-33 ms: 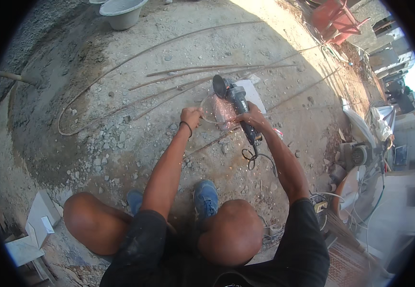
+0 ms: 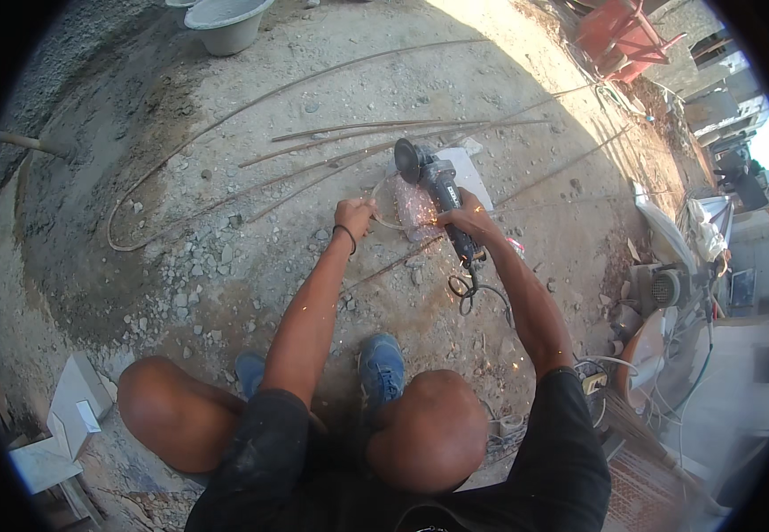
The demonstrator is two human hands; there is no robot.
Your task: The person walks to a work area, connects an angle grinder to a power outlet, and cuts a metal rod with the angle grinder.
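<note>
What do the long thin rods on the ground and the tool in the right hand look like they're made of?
The rods look like bare steel: thin, dull brown, bent in long curves, probably rusty. The angle grinder in the right hand seems to have a dark grey plastic body with a metal head; its disc looks dark and matte, likely abrasive. Sparks suggest metal is being cut.

Sunlit gravelly dirt ground (image 2: 225,257) outdoors

Single head-worn fisheye, steeply downward over squatting knees, ground close.
</note>
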